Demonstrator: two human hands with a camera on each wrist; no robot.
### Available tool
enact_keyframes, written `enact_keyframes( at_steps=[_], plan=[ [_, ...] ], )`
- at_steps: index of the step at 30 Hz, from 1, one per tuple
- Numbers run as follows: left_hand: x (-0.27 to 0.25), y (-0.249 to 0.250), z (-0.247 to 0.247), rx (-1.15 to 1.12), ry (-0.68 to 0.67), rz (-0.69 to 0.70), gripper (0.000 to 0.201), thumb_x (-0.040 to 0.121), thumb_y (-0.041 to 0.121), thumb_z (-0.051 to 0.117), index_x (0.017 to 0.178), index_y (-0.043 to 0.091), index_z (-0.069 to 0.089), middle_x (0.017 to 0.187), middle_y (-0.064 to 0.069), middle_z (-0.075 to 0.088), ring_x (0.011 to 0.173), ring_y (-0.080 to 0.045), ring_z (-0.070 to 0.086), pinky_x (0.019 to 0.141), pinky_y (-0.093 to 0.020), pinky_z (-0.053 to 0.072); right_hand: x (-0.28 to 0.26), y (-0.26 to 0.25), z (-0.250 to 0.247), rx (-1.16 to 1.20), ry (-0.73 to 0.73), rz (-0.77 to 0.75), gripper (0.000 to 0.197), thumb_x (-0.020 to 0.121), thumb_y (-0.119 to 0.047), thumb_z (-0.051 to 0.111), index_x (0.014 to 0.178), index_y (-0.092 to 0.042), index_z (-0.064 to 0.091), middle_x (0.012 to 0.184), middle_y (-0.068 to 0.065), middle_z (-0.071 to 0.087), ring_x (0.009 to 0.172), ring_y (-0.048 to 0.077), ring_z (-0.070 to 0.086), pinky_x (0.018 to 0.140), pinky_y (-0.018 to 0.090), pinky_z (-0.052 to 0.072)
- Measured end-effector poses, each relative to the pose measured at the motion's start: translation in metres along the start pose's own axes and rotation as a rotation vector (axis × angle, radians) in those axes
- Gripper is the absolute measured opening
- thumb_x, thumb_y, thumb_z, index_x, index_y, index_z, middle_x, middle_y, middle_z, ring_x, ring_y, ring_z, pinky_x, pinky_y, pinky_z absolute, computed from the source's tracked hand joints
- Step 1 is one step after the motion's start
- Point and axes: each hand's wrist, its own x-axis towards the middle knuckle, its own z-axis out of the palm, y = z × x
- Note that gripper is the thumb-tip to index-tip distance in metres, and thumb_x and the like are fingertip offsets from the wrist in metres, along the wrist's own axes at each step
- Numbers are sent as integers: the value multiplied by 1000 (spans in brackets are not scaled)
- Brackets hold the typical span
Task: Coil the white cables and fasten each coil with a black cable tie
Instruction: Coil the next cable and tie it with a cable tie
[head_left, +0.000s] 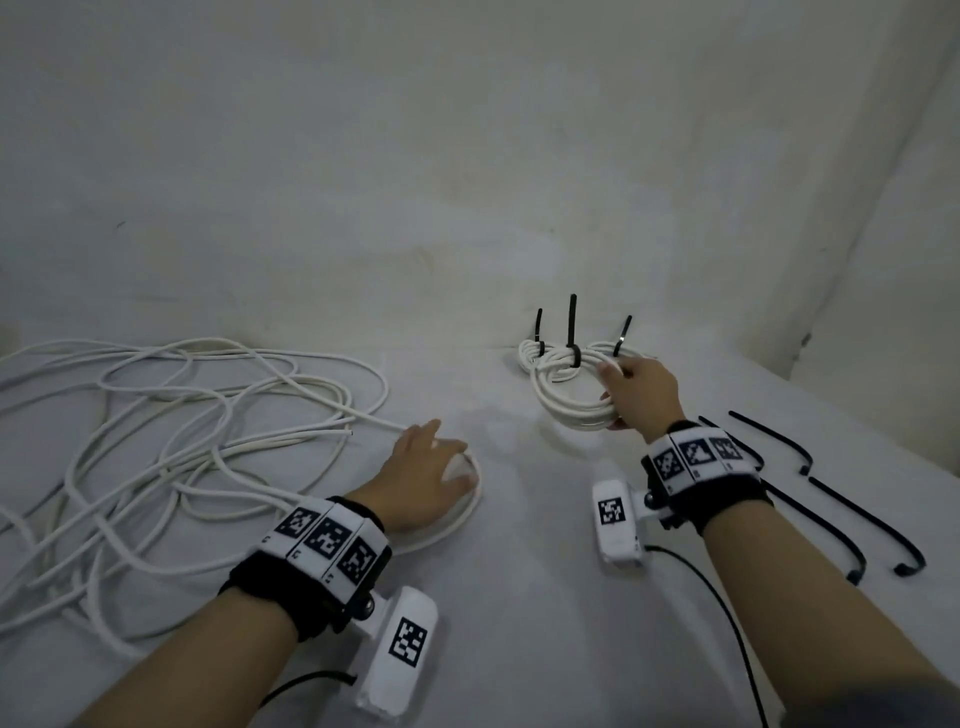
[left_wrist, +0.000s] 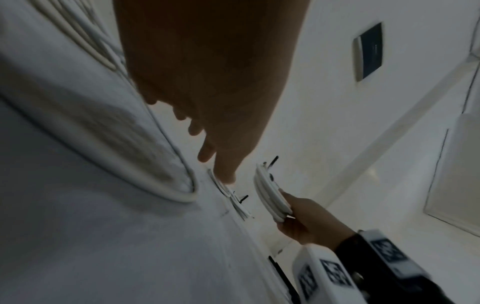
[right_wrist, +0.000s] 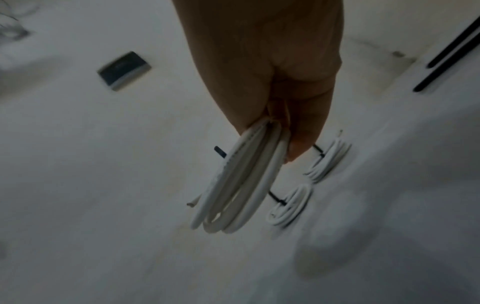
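My right hand (head_left: 631, 395) grips a tied coil of white cable (head_left: 569, 402) by its rim, lifted off the white surface; in the right wrist view this coil (right_wrist: 233, 185) hangs from my fingers with a black tie tail (right_wrist: 219, 152) sticking out. Just beyond it lie two more tied coils (right_wrist: 291, 202) (right_wrist: 328, 160), their black tie tails (head_left: 572, 325) pointing up. My left hand (head_left: 441, 462), fingers straight and spread, lies over a loop of loose white cable (head_left: 470, 512). The left wrist view shows those straight fingers (left_wrist: 207, 154) and the held coil (left_wrist: 270, 195).
A big tangle of loose white cables (head_left: 156, 441) covers the left of the surface. Several loose black cable ties (head_left: 852, 519) lie at the right, near my right forearm. A white wall (head_left: 467, 156) rises behind, with a corner at the right.
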Motion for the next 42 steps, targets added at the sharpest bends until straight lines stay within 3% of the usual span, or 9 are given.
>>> enact_keyframes(
  at_steps=[4, 8, 11, 16, 19, 26, 33, 36, 42],
  plan=[
    [-3, -1, 15, 202, -273, -13, 75, 95, 56, 34, 151, 24, -4, 157, -7, -19, 144, -25, -17, 117, -43, -1, 38, 31, 11, -135, -48, 92, 37, 93, -32, 57, 78, 1, 66, 78, 19, 68, 69, 34, 66, 67, 44, 58],
    [-5, -5, 22, 207, -266, -3, 76, 96, 55, 32, 150, 25, -12, 155, -4, -26, 143, -23, -22, 116, -42, -6, 60, 50, 22, -394, -96, 137, 47, 94, -36, 55, 57, -8, 46, 63, 9, 51, 67, 26, 50, 55, 29, 36],
    [-5, -4, 23, 223, -261, 3, 74, 97, 54, 30, 150, 26, -13, 155, -3, -26, 143, -22, -23, 116, -41, -7, 70, 51, 28, -490, -137, 143, 48, 97, -39, 49, 58, -11, 43, 79, 11, 55, 87, 31, 58, 69, 28, 35],
    [-3, -7, 21, 127, -86, 89, 50, 98, 41, 40, 141, 20, 27, 155, -3, 14, 144, -23, 9, 115, -38, 14, 79, 58, 33, -571, -115, 88, 50, 94, -37, 54, 53, -11, 40, 58, 5, 46, 65, 24, 50, 53, 28, 33],
    [-2, -7, 20, 21, 75, 165, 15, 96, 28, 48, 106, 18, 42, 118, 1, 39, 110, -17, 36, 88, -23, 27, 80, 60, 34, -544, -80, 90, 51, 93, -34, 55, 51, -12, 39, 53, 4, 42, 53, 17, 41, 49, 27, 28],
    [-10, 5, 12, 101, 71, 83, 5, 96, 9, 39, 101, 10, 39, 118, -11, 38, 105, -26, 41, 87, -31, 37, 69, 25, 31, -440, 79, -99, 21, 89, -19, 56, 85, -5, 72, 95, 19, 65, 94, 34, 59, 79, 32, 45],
    [-37, 17, -21, -136, 410, 151, 3, 98, 14, 42, 96, 14, 40, 92, -3, 51, 77, -20, 50, 61, -25, 29, -40, -75, 30, -177, -793, -578, 27, 87, -14, 66, 103, -35, 66, 125, -14, 55, 115, -3, 49, 90, 3, 33],
    [-54, 13, -38, -251, 516, 206, 3, 97, 17, 45, 96, 14, 46, 75, 11, 44, 66, -7, 42, 56, -15, 32, -73, -95, 35, -147, -803, -657, 15, 91, -28, 62, 102, -20, 68, 110, -6, 66, 104, 3, 56, 81, 5, 39],
    [-93, -13, -71, -309, 655, 352, 30, 97, 33, 39, 70, 28, 49, 56, 8, 43, 54, -7, 40, 52, -22, 29, -85, -116, 18, 304, -572, -675, 25, 94, -11, 56, 72, -17, 66, 62, -2, 60, 59, 4, 53, 66, 17, 44]
  ],
)
